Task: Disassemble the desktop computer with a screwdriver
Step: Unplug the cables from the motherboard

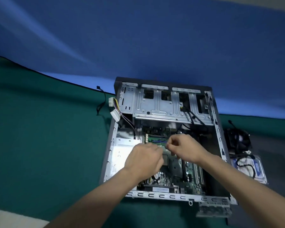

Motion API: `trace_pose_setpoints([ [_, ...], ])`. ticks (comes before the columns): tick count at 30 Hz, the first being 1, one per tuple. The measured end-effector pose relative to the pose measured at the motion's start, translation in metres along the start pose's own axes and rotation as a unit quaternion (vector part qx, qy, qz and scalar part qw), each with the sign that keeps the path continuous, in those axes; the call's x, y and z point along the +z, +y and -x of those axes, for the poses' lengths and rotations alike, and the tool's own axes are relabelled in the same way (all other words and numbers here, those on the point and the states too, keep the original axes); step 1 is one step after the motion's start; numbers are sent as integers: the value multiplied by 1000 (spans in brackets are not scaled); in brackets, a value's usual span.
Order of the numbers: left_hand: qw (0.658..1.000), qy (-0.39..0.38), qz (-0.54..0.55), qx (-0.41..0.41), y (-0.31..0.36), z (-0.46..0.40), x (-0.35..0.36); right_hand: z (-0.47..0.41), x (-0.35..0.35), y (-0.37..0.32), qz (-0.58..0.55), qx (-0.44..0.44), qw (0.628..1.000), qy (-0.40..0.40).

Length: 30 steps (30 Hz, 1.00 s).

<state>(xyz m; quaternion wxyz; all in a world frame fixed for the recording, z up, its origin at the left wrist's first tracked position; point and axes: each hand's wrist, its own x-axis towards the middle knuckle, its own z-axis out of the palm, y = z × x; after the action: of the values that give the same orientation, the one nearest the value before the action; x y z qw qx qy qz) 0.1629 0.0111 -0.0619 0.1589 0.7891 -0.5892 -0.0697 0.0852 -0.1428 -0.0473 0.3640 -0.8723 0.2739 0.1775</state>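
Open grey metal desktop computer case lies on its side on the dark green cloth-covered tabletop, toward the right half, its far end close to the back edge against a blue fabric backdrop. Side panel off; green motherboard exposed inside.

Both hands are over the middle of the board, near the memory slots. Left hand: fingers curled downward into the case; what they grip is hidden, cannot tell. Right hand: thumb and fingertips pinched together on something small above the slots; blur hides what it is.

White multi-wire power connectors hang out over the case's far left corner. Beside the case's right wall: a black cooling fan and a silver hard drive with blue label, cables lying across it.
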Motion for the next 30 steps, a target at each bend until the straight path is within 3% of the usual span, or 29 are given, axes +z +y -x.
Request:
trace_pose_setpoints([
  [3,997,-73,4,-27,-2,-5,8,11,12,33,118,6,992,-46],
  [9,995,-95,-7,-27,-4,-7,12,25,35,67,263,4,952,-158],
  [19,991,-116,-46,-48,-5,-8,17,12,49,67,339,-107,916,-187],
  [30,987,-123,-79,-66,-1,-10,14,10,59,68,401,-122,871,-256],
])
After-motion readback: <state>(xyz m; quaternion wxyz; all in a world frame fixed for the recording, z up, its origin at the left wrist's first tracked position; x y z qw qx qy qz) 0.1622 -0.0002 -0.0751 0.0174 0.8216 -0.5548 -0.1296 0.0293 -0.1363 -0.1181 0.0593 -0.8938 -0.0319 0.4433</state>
